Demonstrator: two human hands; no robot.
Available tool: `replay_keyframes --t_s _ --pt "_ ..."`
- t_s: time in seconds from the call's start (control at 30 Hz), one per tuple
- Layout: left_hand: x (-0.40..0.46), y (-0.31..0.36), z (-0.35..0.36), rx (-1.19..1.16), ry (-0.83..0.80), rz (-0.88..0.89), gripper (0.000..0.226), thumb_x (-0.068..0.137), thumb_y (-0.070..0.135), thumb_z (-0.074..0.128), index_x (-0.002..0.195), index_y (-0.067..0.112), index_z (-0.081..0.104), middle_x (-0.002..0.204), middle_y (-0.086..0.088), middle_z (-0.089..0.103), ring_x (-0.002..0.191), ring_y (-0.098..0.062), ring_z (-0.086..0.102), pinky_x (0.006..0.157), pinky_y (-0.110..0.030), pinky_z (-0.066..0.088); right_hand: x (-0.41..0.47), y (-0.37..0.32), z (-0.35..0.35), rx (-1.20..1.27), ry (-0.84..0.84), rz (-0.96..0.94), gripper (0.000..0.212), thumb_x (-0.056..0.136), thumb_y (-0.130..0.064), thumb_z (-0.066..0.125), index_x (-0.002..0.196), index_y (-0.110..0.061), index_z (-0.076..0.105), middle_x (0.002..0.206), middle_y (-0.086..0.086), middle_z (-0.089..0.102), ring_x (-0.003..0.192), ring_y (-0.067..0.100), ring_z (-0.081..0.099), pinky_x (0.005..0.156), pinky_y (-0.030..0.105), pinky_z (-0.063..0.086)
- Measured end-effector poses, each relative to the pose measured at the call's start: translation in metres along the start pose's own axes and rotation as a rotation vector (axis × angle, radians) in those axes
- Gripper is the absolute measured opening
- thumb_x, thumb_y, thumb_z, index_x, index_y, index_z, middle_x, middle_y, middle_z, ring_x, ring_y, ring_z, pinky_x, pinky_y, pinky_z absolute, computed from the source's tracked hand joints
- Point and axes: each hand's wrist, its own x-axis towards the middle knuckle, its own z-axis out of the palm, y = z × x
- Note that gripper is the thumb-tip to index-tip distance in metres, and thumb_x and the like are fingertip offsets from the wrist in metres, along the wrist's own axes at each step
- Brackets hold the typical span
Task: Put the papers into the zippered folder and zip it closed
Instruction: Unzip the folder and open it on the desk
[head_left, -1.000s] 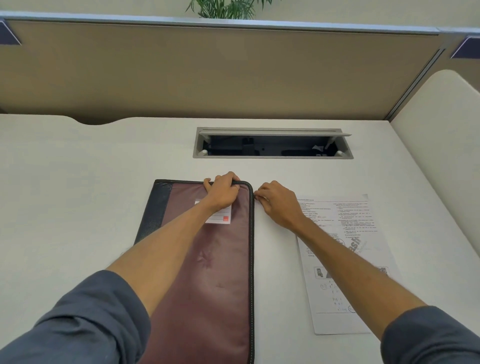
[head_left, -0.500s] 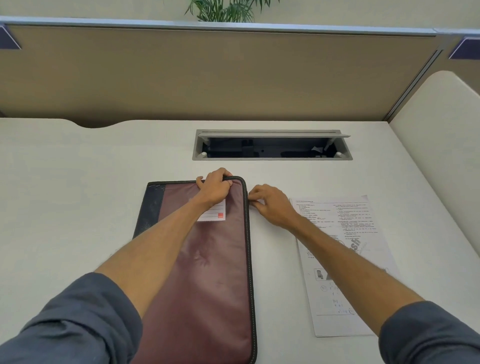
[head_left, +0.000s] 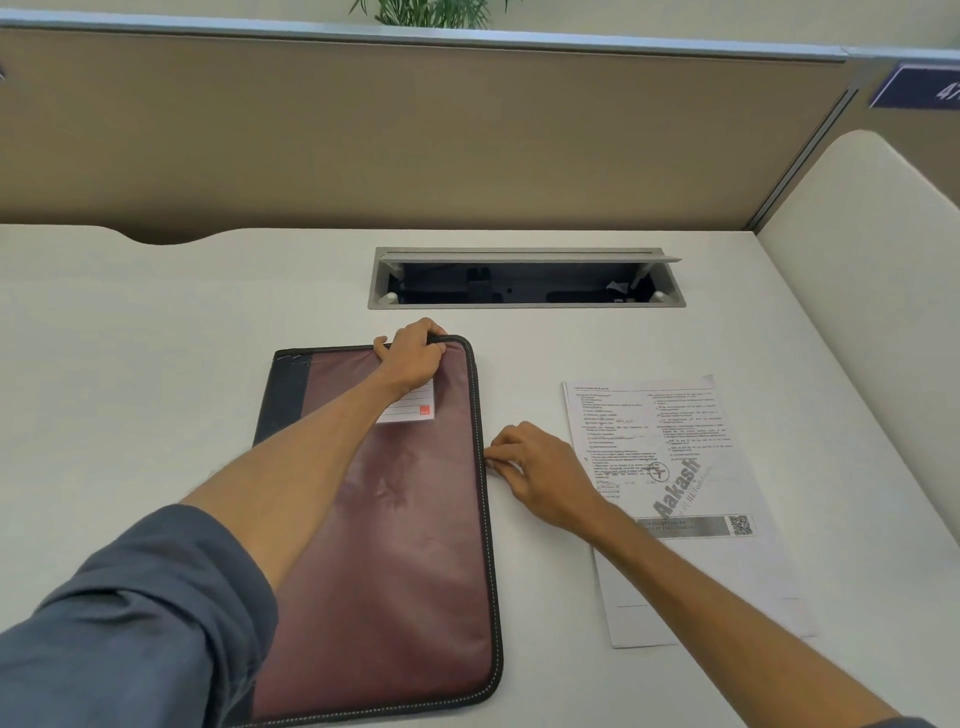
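Note:
A maroon zippered folder (head_left: 395, 545) with a dark spine strip and black stitched edge lies flat on the white desk (head_left: 130, 389). My left hand (head_left: 413, 358) grips its top edge near the far right corner. My right hand (head_left: 535, 470) pinches something small at the folder's right edge, about a third of the way down; the zipper pull itself is hidden by my fingers. Printed papers (head_left: 691, 499) lie on the desk to the right of the folder, partly under my right forearm.
A grey cable tray opening (head_left: 524, 301) with a raised lid is set into the desk behind the folder. A tan partition wall (head_left: 415, 140) closes off the back, and a cream side panel (head_left: 872, 260) stands at the right.
My right hand has slid from the folder's top right corner down along its right edge toward me. My left hand has kept its hold on the top edge.

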Motion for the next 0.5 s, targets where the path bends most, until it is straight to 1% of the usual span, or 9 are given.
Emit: replay_keyframes --t_s 0.07,0.17,0.27,0.33,0.4,0.47,0.5 --pt "0.001 -0.001 0.002 0.013 -0.001 0.008 0.021 0.093 0.012 0.046 0.110 0.017 0.058 0.113 0.000 0.061 0.116 -0.022 0.049 0.112 -0.049 0.009 -0.014 -0.007 0.004 -0.025 0.017 0.014 0.022 0.096 -0.025 0.055 0.107 -0.018 0.073 0.096 -0.005 0.067 0.090 0.017 0.057 0.067 0.033 0.047" --pt "0.001 -0.002 0.008 0.046 -0.013 0.031 0.020 0.093 0.013 0.047 0.109 0.019 0.058 0.119 -0.001 0.059 0.120 -0.023 0.047 0.112 -0.050 0.007 -0.031 -0.016 0.010 -0.085 0.049 0.049 0.021 0.096 -0.026 0.055 0.104 -0.019 0.073 0.093 -0.005 0.067 0.086 0.019 0.058 0.063 0.031 0.046" --pt "-0.002 -0.001 0.012 0.133 0.026 0.092 0.022 0.093 0.015 0.049 0.113 0.019 0.058 0.129 -0.003 0.052 0.129 -0.023 0.039 0.113 -0.052 0.002 -0.037 -0.024 0.013 -0.099 0.085 0.114 0.020 0.095 -0.025 0.056 0.104 -0.019 0.073 0.093 -0.004 0.067 0.083 0.019 0.061 0.063 0.032 0.047" --pt "-0.009 0.001 0.013 0.212 0.071 0.164 0.027 0.093 0.017 0.050 0.120 0.019 0.054 0.135 -0.002 0.047 0.136 -0.020 0.031 0.113 -0.051 0.000 -0.037 -0.028 0.013 -0.081 0.095 0.156 0.020 0.095 -0.025 0.056 0.104 -0.019 0.073 0.093 -0.004 0.067 0.084 0.019 0.061 0.065 0.035 0.051" --pt "-0.024 0.002 0.012 0.329 0.110 0.240 0.035 0.092 0.024 0.052 0.126 0.019 0.050 0.140 -0.003 0.043 0.139 -0.020 0.027 0.114 -0.051 0.002 -0.036 -0.030 0.013 -0.059 0.102 0.195 0.020 0.095 -0.026 0.055 0.103 -0.020 0.073 0.094 -0.004 0.068 0.086 0.018 0.061 0.067 0.036 0.051" --pt "-0.048 0.000 0.018 0.424 0.106 0.285 0.043 0.089 0.038 0.055 0.128 0.021 0.051 0.147 -0.005 0.036 0.142 -0.021 0.021 0.114 -0.053 0.005 -0.037 -0.031 0.013 -0.038 0.097 0.229 0.022 0.096 -0.028 0.053 0.102 -0.022 0.073 0.093 -0.004 0.067 0.087 0.017 0.061 0.068 0.035 0.050" --pt "-0.064 -0.001 0.024 0.444 0.076 0.279 0.051 0.087 0.047 0.056 0.132 0.023 0.049 0.151 -0.006 0.031 0.144 -0.022 0.016 0.115 -0.054 0.004 -0.036 -0.031 0.014 -0.032 0.091 0.246 0.022 0.096 -0.030 0.052 0.102 -0.023 0.072 0.092 -0.004 0.067 0.088 0.017 0.060 0.069 0.033 0.048"
